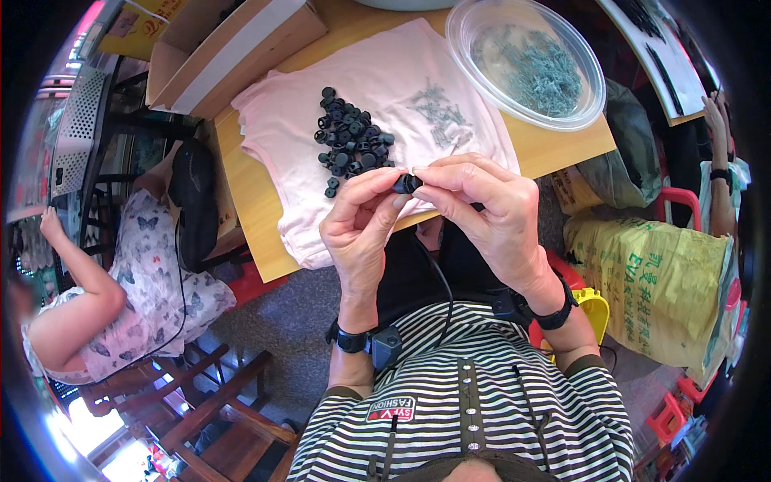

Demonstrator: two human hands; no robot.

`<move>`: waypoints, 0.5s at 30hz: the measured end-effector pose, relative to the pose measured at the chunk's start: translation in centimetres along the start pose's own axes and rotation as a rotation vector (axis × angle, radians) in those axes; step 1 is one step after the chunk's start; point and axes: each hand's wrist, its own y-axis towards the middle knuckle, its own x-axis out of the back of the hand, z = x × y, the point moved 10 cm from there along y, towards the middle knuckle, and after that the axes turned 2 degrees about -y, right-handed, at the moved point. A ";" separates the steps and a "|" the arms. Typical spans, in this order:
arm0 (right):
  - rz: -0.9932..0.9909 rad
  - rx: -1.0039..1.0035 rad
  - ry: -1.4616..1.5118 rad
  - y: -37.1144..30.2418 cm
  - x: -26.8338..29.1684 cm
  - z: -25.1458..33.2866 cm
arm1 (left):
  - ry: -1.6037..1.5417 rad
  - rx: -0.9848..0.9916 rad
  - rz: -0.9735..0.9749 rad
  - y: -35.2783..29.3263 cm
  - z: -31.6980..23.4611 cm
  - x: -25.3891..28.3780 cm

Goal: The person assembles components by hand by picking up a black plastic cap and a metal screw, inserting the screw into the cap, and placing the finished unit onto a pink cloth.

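Note:
Between my two hands, just over the near edge of the table, is a small black round plastic part (407,184). My left hand (361,221) pinches it from the left with thumb and fingertips. From the right, my right hand (486,210) grips the same part with thumb and forefinger. Beyond my hands a heap of similar black parts (350,138) lies on a pale pink cloth (281,108). To the right of the heap, small thin greyish pieces (440,112) are scattered on the cloth.
A clear round tub (594,84) holding many bluish-grey small pieces stands at the table's far right. An open cardboard box (233,56) sits at far left. A person in a butterfly-patterned garment (144,265) is at left. A yellow woven sack (642,281) stands on the right.

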 end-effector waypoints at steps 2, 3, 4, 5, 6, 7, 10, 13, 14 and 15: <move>-0.025 0.068 -0.073 0.1 0.2 0.8 | 0.022 -0.004 -0.006 0.0 -0.1 0.1; -0.024 0.069 -0.073 0.1 0.2 0.7 | 0.023 -0.004 -0.007 0.0 -0.1 0.1; -0.028 0.066 -0.077 0.1 0.2 0.7 | 0.062 -0.019 -0.005 0.0 -0.3 0.0; -0.031 0.062 -0.081 0.1 0.2 0.6 | 0.101 -0.034 -0.003 0.1 -0.5 0.0; -0.031 0.062 -0.081 0.0 0.3 0.6 | 0.101 -0.034 -0.003 0.1 -0.4 0.1; -0.029 0.060 -0.080 0.0 0.3 0.6 | 0.155 -0.055 0.000 0.1 -0.4 0.2; -0.013 0.055 -0.082 0.0 0.2 0.6 | 0.217 -0.073 0.001 0.0 -0.7 0.2; 0.004 0.059 -0.088 -0.1 0.0 0.4 | 0.235 -0.073 0.001 -0.1 -0.8 0.1; 0.009 0.068 -0.089 -0.1 0.0 0.4 | 0.246 -0.076 0.002 -0.1 -0.8 0.1; 0.009 0.068 -0.089 -0.1 0.0 0.2 | 0.246 -0.076 0.002 -0.1 -0.7 0.2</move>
